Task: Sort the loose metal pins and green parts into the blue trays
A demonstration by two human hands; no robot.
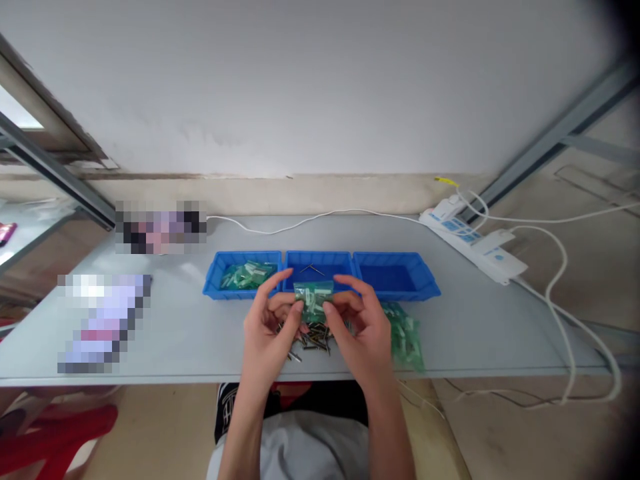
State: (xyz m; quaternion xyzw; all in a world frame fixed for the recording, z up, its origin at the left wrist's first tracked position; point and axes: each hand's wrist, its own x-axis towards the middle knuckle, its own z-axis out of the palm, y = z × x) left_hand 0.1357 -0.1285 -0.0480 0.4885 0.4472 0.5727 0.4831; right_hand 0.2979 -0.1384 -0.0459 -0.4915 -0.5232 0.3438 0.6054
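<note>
Between my two hands is a small green plastic bag with pale, short pieces inside. My left hand pinches its left side with thumb and fingers, and my right hand pinches its right side. Under the bag, partly hidden by my hands, lies a pile of metal screws on the table. More green bags lie just right of my right hand. Ahead stand three blue bins: the left bin holds several green bags, the middle bin has a couple of screws, and the right bin shows a bare bottom.
A white power strip with looping white cables is on the right of the grey table. On the left are two blurred items, one phone-like. A wall rises behind, and a red stool stands low at left.
</note>
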